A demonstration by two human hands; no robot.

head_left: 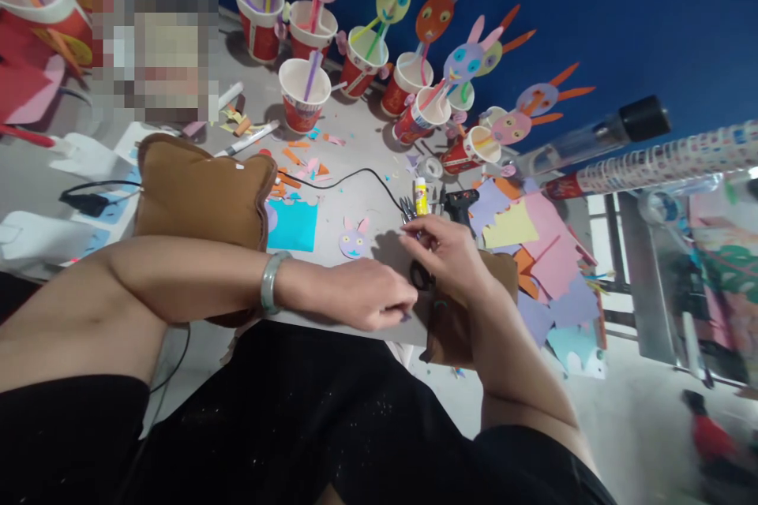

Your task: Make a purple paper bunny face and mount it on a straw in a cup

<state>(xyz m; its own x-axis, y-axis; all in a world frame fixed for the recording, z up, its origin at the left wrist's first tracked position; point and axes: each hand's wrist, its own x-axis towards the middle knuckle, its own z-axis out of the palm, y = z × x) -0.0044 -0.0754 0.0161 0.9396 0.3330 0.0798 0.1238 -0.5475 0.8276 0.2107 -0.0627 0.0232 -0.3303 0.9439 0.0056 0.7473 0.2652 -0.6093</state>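
My left hand (370, 296), with a jade-coloured bangle on the wrist, is closed with its fingers curled under. Whatever it may hold is hidden. My right hand (450, 252) is just across from it, thumb and fingers drawn together. I cannot make out anything between them. A black looped handle (420, 276) shows beneath the right hand, and pointed metal tips (407, 210) lie just beyond its fingers. Above my left hand lies a purple paper rabbit face (354, 241) with pink ears. A small teal paper curve (440, 304) rests on the brown cushion (447, 331) under my right forearm.
Paper cups (302, 106) with straws and rabbit faces line the blue wall. A glue stick (421, 196) and black glue gun (462, 205) lie beyond my right hand. Another brown cushion (198, 189), blue paper (293, 226), scraps and coloured sheets (550, 245) cover the table. A cable crosses it.
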